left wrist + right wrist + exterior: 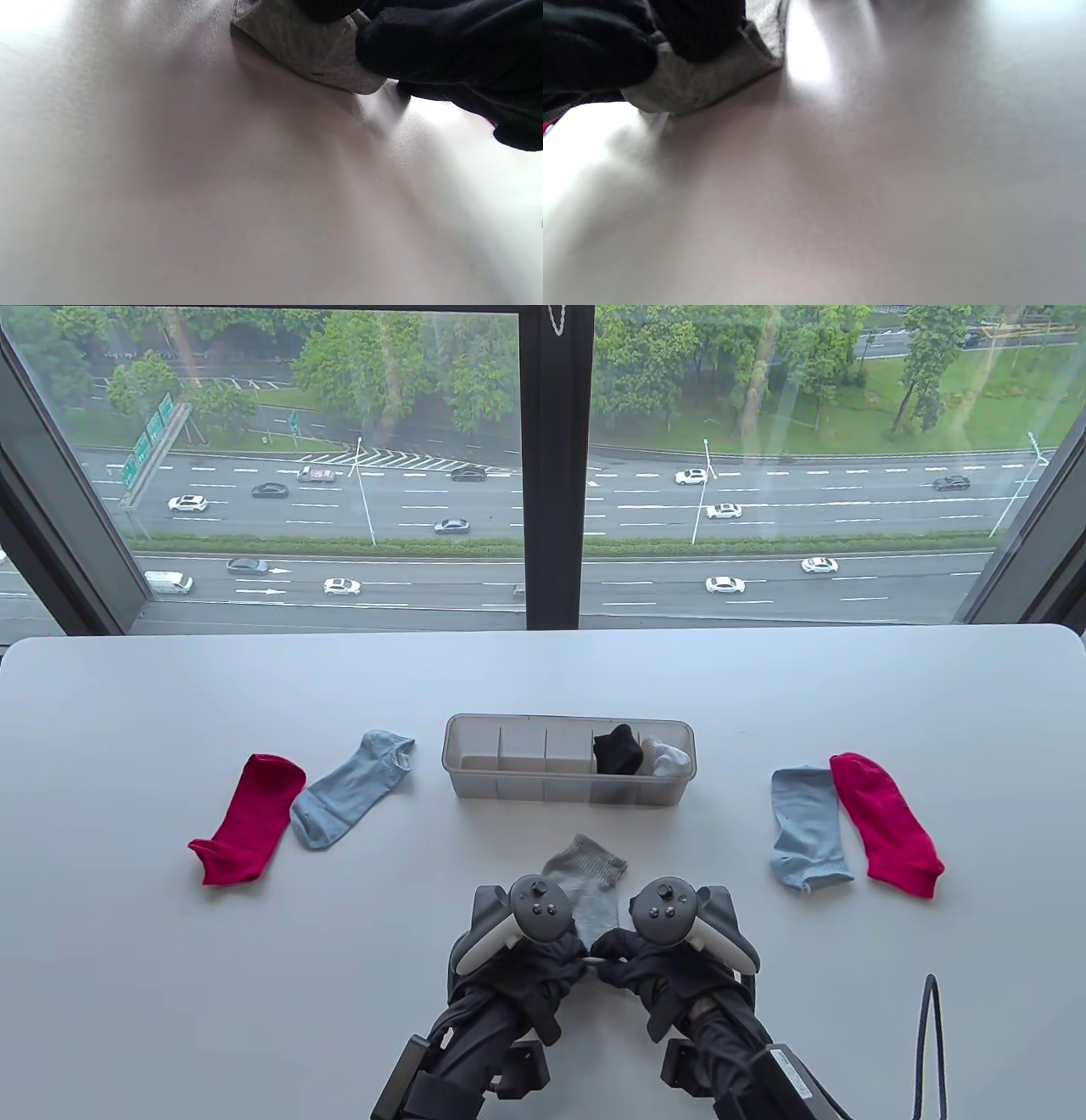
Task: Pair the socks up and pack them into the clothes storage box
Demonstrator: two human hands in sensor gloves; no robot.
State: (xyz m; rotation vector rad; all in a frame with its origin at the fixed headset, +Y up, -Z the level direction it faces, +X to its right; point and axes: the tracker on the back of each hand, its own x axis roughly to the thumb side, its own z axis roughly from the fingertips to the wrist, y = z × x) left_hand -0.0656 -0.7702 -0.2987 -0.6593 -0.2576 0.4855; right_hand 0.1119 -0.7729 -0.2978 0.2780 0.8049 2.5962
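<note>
On the left of the white table (pixel 170 984) lie a red sock (pixel 250 820) and, just beside it on its right, a light blue sock (pixel 348 791), both flat. In the middle, farther back, stands the clear storage box (pixel 568 789) with its row of compartments: the three on the left hold nothing, a rolled black pair (pixel 617 751) sits in the fourth, and a white pair (pixel 667 757) in the rightmost. Near the front edge a grey sock (pixel 587 881) lies between the box and the hands. The left hand (pixel 543 963) and the right hand (pixel 636 963) meet at its near end, fingers curled and pinching the grey cloth; both wrist views show dark gloved fingertips (pixel 407 46) clamped on a folded edge lifted just off the tabletop. On the right lie another light blue sock (pixel 806 827) and, touching its right side, a second red sock (pixel 887 823).
</note>
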